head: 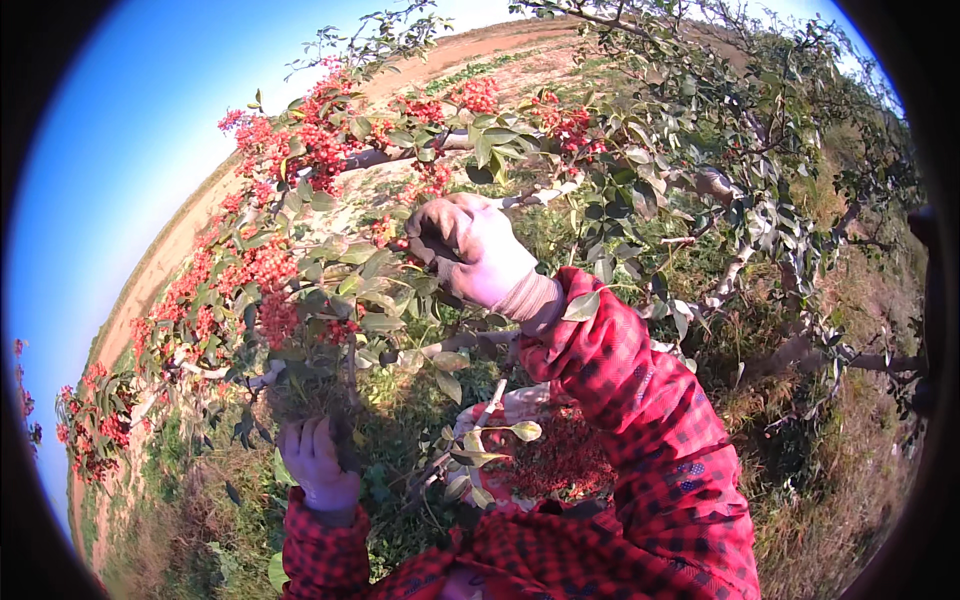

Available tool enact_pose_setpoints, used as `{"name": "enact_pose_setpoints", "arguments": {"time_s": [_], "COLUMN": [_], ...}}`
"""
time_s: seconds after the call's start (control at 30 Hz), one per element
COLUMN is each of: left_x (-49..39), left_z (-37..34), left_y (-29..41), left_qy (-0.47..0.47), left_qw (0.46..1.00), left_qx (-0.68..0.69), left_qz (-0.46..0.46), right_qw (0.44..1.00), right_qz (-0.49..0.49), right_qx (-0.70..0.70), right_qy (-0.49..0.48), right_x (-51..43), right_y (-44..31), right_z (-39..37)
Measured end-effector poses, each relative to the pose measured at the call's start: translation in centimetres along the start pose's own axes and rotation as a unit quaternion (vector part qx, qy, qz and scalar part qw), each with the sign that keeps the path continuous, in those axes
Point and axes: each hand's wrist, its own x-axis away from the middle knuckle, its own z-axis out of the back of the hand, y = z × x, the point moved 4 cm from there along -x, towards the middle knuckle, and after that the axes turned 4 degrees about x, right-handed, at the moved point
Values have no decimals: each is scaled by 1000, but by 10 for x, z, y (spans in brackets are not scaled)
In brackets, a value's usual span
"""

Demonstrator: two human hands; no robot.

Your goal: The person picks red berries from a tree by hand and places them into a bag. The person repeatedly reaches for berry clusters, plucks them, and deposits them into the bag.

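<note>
My right hand (472,251), in a soiled pale glove, reaches into the leafy branches near the middle. Its fingers are curled close to a few red berries (382,231); whether they grip anything is hidden. Lower left, my left hand (319,461) is raised beneath the foliage, its fingers bent and their tips in shadow; what it touches cannot be made out. Large clusters of small red berries (274,266), like Sichuan pepper, hang to the left of my right hand. More clusters (322,146) grow along the upper branch.
Below my right arm, a pale and red container or cloth (517,405) holds a heap of picked red berries (562,457). A bare forked branch (495,397) rises in front of it. Dense branches (720,184) spread at the right. Grass and weeds cover the ground beneath.
</note>
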Motion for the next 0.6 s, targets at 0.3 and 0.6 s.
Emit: {"name": "enact_pose_setpoints", "arguments": {"time_s": [0.3, 0.6], "left_x": [5, 2], "left_z": [-2, -1], "left_y": [-1, 3], "left_qy": [-14, -6], "left_qw": [1000, 1000], "left_qx": [21, 24], "left_qz": [6, 2], "right_qw": [969, 976], "right_qz": [-95, -82], "right_qx": [58, -65], "right_qy": [-220, -193], "right_x": [-19, -35], "right_y": [11, 18], "right_z": [-8, -30]}}
